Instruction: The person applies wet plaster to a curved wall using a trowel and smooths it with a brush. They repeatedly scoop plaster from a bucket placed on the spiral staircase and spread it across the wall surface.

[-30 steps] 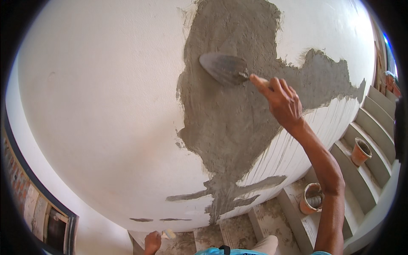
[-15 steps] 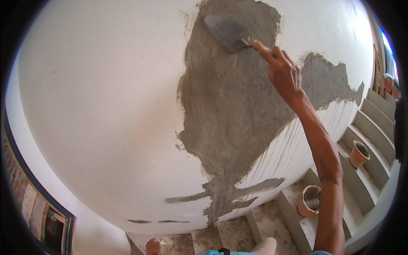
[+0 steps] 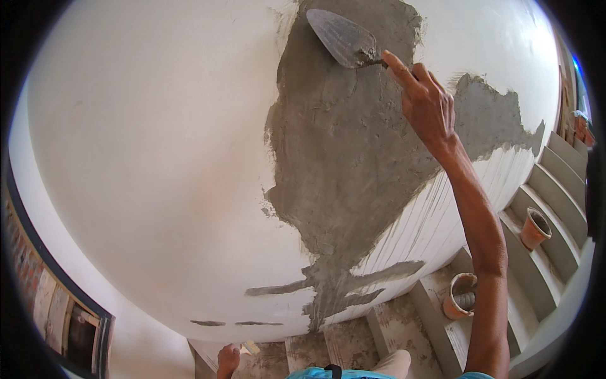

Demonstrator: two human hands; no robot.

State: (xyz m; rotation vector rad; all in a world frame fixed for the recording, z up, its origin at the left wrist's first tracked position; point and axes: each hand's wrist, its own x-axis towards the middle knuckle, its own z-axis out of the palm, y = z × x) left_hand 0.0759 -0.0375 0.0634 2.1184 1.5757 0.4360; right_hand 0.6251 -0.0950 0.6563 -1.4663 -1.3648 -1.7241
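Note:
My right hand is closed round the handle of a pointed trowel, index finger stretched along toward the blade. The metal blade lies against, or very near, the upper part of a grey mortar patch on the white wall; contact cannot be made out for certain. A dark clump of mortar sticks to the blade's heel. Low at the bottom edge, my left hand is closed on a small brush with pale bristles, held over the steps. Most of its handle is hidden by the fingers.
Concrete stairs climb to the right. On them stand two orange buckets, one beside my right forearm and another higher up. A dark-framed opening is at lower left. Grey drips streak the wall below the patch.
The trowel blade has shifted slightly up and right and turned, so its face shows more clearly. My left hand with the brush has risen a little.

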